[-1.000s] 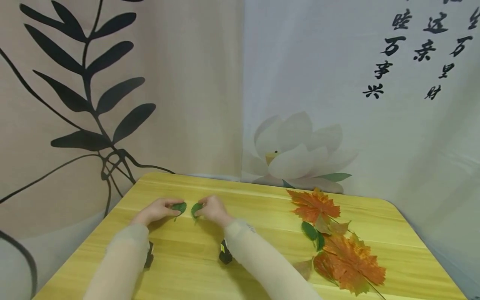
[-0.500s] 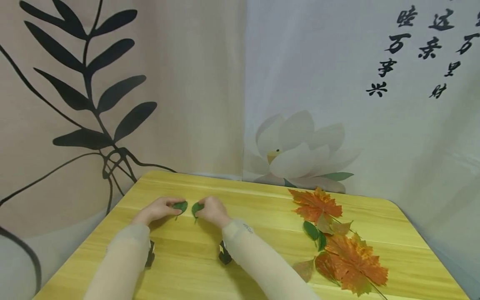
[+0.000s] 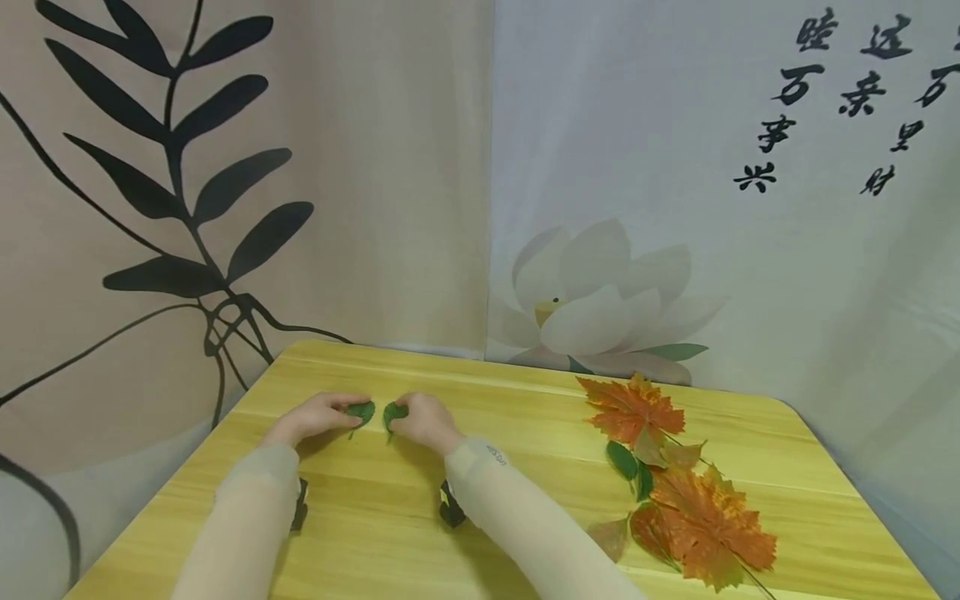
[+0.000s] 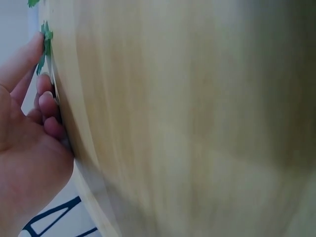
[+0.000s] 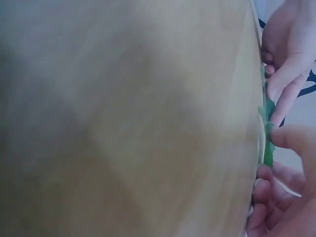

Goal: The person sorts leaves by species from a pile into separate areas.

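Over the far left part of the wooden table, my left hand (image 3: 313, 417) pinches a small green leaf (image 3: 364, 412) between thumb and fingers. Just to its right, my right hand (image 3: 427, 421) pinches a second green leaf (image 3: 392, 414). A narrow strip of table shows between the two leaves, and both short stems point toward me. Seen from the left wrist, the leaf (image 4: 48, 42) is edge-on at the thumb tip, low at the tabletop. In the right wrist view, the right hand's leaf (image 5: 269, 150) also lies close along the table surface.
On the right of the yellow wooden table (image 3: 525, 433) lie two large orange maple leaves (image 3: 633, 410), two green leaves (image 3: 621, 460) and several brownish leaves (image 3: 609, 537). A printed curtain (image 3: 405, 167) hangs behind the far edge.
Both hands keep their pinch on the green leaves in nearly the same place. Only the head view has shifted slightly.
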The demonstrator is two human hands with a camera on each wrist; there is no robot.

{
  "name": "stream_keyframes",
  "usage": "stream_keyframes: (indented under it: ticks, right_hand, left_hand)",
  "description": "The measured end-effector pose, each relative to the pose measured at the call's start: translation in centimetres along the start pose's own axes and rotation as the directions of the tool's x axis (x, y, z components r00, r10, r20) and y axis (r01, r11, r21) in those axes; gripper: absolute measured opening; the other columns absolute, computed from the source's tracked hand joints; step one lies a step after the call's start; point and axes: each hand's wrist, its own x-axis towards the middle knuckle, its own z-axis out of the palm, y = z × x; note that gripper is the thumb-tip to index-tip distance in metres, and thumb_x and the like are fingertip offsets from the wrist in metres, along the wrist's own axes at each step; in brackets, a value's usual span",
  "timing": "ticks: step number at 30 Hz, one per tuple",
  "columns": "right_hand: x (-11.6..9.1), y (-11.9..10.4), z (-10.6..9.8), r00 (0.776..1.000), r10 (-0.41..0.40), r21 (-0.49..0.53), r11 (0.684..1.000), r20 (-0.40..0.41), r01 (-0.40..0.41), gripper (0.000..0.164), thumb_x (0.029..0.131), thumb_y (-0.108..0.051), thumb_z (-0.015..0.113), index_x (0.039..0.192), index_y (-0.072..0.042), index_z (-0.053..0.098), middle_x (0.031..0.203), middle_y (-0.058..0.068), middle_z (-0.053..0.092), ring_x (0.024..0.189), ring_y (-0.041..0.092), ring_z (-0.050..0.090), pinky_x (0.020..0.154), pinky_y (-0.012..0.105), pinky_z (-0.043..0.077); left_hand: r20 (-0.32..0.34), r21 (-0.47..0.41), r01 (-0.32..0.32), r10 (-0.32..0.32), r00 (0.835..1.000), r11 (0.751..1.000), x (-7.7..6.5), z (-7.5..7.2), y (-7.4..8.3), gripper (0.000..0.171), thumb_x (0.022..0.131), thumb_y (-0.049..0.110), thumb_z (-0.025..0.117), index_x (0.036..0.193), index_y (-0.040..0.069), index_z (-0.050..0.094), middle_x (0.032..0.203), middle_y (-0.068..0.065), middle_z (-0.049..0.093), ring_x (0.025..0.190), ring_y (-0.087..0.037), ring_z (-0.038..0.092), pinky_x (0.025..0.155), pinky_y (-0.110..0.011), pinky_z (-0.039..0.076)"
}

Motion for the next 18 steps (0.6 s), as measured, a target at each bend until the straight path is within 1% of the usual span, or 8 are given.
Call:
stream_keyframes:
  ticks: [1, 6, 8, 10, 12, 15, 17, 18]
  right_hand:
    - [0.0, 0.0, 0.0, 1.0, -0.002, 0.007, 1.0, -0.002, 0.002, 0.043, 0.088, -0.029, 0.07, 0.127, -0.011, 0.064, 0.12, 0.002, 0.066, 0.093, 0.012, 0.062, 0.081, 0.032, 0.053]
    - [-0.2, 0.1, -0.3, 1.0, -0.025, 0.065, 0.998, -0.001, 0.025, 0.045, 0.089, -0.029, 0.069, 0.129, -0.008, 0.061, 0.118, 0.003, 0.067, 0.088, 0.011, 0.062, 0.079, 0.031, 0.053]
    - [-0.3, 0.2, -0.5, 0.999, -0.036, 0.096, 0.995, 0.007, 0.035, 0.046, 0.089, -0.027, 0.069, 0.129, -0.007, 0.061, 0.112, 0.005, 0.068, 0.083, 0.01, 0.062, 0.078, 0.031, 0.054]
    - [-0.4, 0.4, -0.7, 0.999, -0.046, 0.121, 0.992, 0.008, 0.044, 0.046, 0.089, -0.027, 0.069, 0.129, -0.006, 0.06, 0.111, 0.005, 0.069, 0.084, 0.011, 0.063, 0.08, 0.032, 0.054]
    - [-0.6, 0.6, -1.1, 0.999, -0.049, 0.142, 0.989, 0.011, 0.047, 0.047, 0.089, -0.027, 0.069, 0.13, -0.006, 0.059, 0.107, 0.005, 0.07, 0.081, 0.011, 0.064, 0.08, 0.033, 0.054]
    - [-0.9, 0.8, -1.6, 0.998, -0.055, 0.15, 0.987, 0.005, 0.054, 0.047, 0.089, -0.026, 0.069, 0.13, -0.006, 0.059, 0.102, 0.004, 0.07, 0.076, 0.01, 0.063, 0.079, 0.033, 0.054]
    - [-1.2, 0.9, -2.1, 0.998, -0.06, 0.147, 0.987, 0.009, 0.058, 0.047, 0.089, -0.026, 0.069, 0.131, -0.006, 0.058, 0.095, 0.002, 0.071, 0.073, 0.009, 0.063, 0.076, 0.031, 0.055]
    - [-1.3, 1.0, -2.4, 0.998, -0.068, 0.142, 0.988, 0.013, 0.065, 0.047, 0.09, -0.026, 0.068, 0.131, -0.006, 0.058, 0.09, 0.004, 0.071, 0.071, 0.011, 0.063, 0.073, 0.031, 0.055]
  left_hand:
    - [0.0, 0.002, -0.001, 0.001, 1.0, 1.0, 0.0, 0.0, 0.0, 0.053, 0.094, 0.019, 0.064, 0.141, 0.001, 0.047, 0.143, -0.035, 0.036, 0.126, -0.055, 0.035, 0.099, -0.066, 0.033]
    - [-0.01, -0.036, 0.014, -0.015, 1.0, 0.999, 0.0, -0.2, -0.2, 0.052, 0.095, 0.023, 0.063, 0.141, 0.003, 0.048, 0.142, -0.032, 0.04, 0.127, -0.052, 0.037, 0.101, -0.065, 0.032]
    - [-0.011, -0.067, 0.019, -0.02, 1.0, 0.998, 0.0, -0.2, -0.4, 0.053, 0.096, 0.024, 0.063, 0.142, 0.002, 0.047, 0.143, -0.031, 0.039, 0.128, -0.051, 0.036, 0.102, -0.063, 0.033]
    - [-0.012, -0.093, 0.018, -0.019, 1.0, 0.996, 0.0, -0.3, -0.5, 0.054, 0.096, 0.024, 0.062, 0.142, 0.001, 0.046, 0.144, -0.031, 0.037, 0.129, -0.051, 0.035, 0.103, -0.061, 0.033]
    - [-0.011, -0.111, 0.009, -0.01, 1.0, 0.994, 0.0, -0.3, -0.5, 0.055, 0.097, 0.025, 0.061, 0.143, 0.0, 0.044, 0.146, -0.032, 0.034, 0.131, -0.052, 0.032, 0.103, -0.061, 0.033]
    - [-0.017, -0.123, -0.006, 0.004, 1.0, 0.992, -0.1, -0.4, -0.5, 0.055, 0.097, 0.025, 0.06, 0.143, -0.001, 0.043, 0.146, -0.032, 0.033, 0.131, -0.053, 0.031, 0.103, -0.062, 0.033]
    - [-0.023, -0.124, -0.008, 0.005, 1.0, 0.992, -0.2, -0.4, -0.5, 0.055, 0.098, 0.025, 0.059, 0.144, -0.001, 0.042, 0.147, -0.032, 0.033, 0.131, -0.053, 0.031, 0.102, -0.062, 0.033]
    - [-0.03, -0.122, -0.006, 0.003, 1.0, 0.993, -0.3, -0.4, -0.6, 0.055, 0.098, 0.025, 0.059, 0.143, -0.001, 0.042, 0.146, -0.032, 0.033, 0.13, -0.052, 0.033, 0.102, -0.062, 0.034]
